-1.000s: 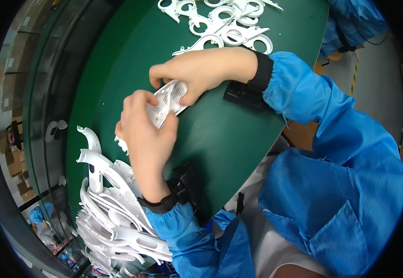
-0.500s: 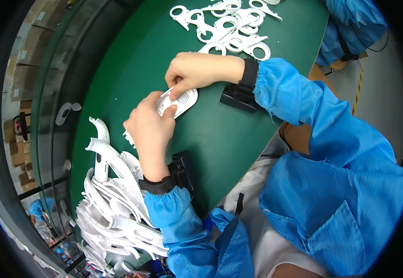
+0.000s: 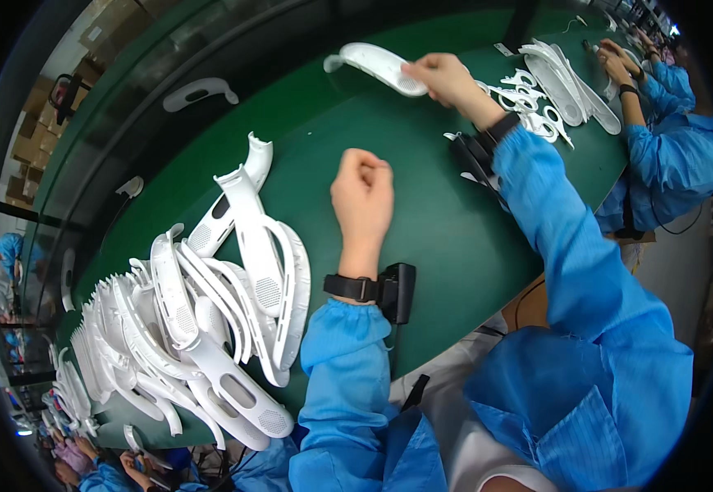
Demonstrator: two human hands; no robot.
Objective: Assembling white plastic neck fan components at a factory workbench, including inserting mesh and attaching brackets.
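My right hand (image 3: 452,82) is at the far side of the table, its fingers pinching one end of a long white plastic shell (image 3: 373,64). This shell has a perforated patch near the fingers and a curved far end. Nearer the middle, above the green tabletop, my left hand (image 3: 361,195) is curled into a loose fist, and I see nothing in it. To its left lies a big pile of similar curved white plastic shells (image 3: 242,238), some with oval slots and perforated ends. Close beyond my right wrist are several white ring-shaped plastic parts (image 3: 541,123).
Flat white shells (image 3: 566,82) lie stacked at the far right, near a co-worker's blue sleeve (image 3: 672,148) and hands. A dark glossy panel (image 3: 151,107) borders the table's far left side. Black boxes are strapped to both my wrists.
My hands have come apart. The right has moved away to the far side with a white shell; the left has let go and closed into a fist. The view has turned toward the right.
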